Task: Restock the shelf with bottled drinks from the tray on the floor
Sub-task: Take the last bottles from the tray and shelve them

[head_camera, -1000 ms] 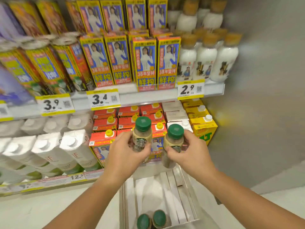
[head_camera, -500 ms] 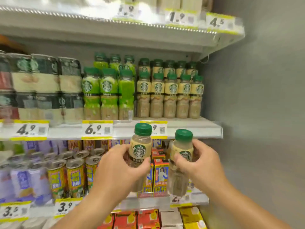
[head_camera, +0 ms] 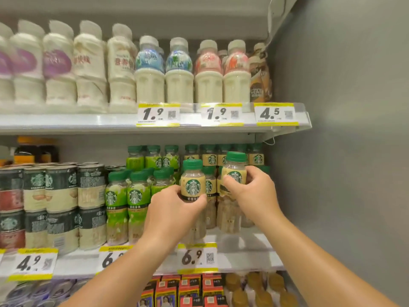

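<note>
Now the left bottle point(head_camera: 193, 187) sits clasped in the left grip point(head_camera: 174, 209), right bottle point(head_camera: 235, 170) higher in right grip point(head_camera: 254, 191).

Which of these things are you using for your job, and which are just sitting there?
For the job: left hand gripping a green-capped beige-labelled plastic coffee bottle; right hand gripping a second such bottle; white metal shelf holding matching bottles.
Just sitting there: green-labelled bottles, dark stacked cans, white milk bottles above, yellow price tags.
</note>
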Demonstrator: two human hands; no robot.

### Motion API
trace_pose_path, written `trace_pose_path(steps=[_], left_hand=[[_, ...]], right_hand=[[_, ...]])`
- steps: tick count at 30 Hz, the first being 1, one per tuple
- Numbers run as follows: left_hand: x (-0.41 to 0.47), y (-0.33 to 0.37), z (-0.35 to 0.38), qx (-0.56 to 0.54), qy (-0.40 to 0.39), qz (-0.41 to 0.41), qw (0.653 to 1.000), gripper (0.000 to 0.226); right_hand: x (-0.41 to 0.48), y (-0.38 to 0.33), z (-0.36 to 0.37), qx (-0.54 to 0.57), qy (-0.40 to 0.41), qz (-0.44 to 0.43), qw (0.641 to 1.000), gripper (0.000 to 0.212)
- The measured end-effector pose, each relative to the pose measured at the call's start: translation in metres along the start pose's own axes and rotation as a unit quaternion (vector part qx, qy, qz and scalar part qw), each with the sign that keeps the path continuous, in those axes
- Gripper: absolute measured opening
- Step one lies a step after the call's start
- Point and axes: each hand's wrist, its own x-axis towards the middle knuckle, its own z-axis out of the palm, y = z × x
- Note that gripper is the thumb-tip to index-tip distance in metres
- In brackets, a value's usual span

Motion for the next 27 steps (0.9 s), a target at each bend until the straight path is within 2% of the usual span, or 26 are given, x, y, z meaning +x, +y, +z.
trace_pose_path(steps=[5,8,9,14,15,18,22,24,27], left_hand=[[0.019,-0.003,0.017,0.044,-0.007,-0.017,0.999,0.03],[0.016,-0.01,0.023,0.072,-0.015,-0.01,0.997,0.03],[0.015,-0.013,0.025,0.073,-0.015,-0.01,0.997,0.031],[0.016,-0.02,0.023,0.115,0.001,-0.001,0.993,0.048],[0.016,-0.021,0.022,0.135,0.006,0.007,0.991,0.05],[0.014,-0.021,0.017,0.182,0.005,0.027,0.983,0.05],[0.017,-0.016,0.012,0.24,-0.013,0.044,0.97,0.053],[0.017,-0.014,0.007,0.258,-0.026,0.046,0.965,0.059],[0.007,-0.017,0.003,0.284,-0.054,0.044,0.956,0.061]], right_hand=[[0.013,0.018,0.022,-0.027,-0.027,0.052,0.998,0.056],[0.009,0.029,0.031,-0.04,-0.039,0.064,0.996,0.031],[0.008,0.031,0.034,-0.046,-0.044,0.066,0.996,0.029],[0.004,0.036,0.043,-0.067,-0.05,0.056,0.995,0.068],[0.003,0.037,0.042,-0.069,-0.058,0.056,0.994,0.066],[-0.006,0.037,0.032,-0.08,-0.106,0.067,0.989,0.034],[-0.022,0.049,0.021,-0.15,-0.153,0.081,0.973,0.048],[-0.031,0.053,0.019,-0.195,-0.173,0.077,0.962,0.062],[-0.034,0.05,0.019,-0.22,-0.18,0.066,0.956,0.05]])
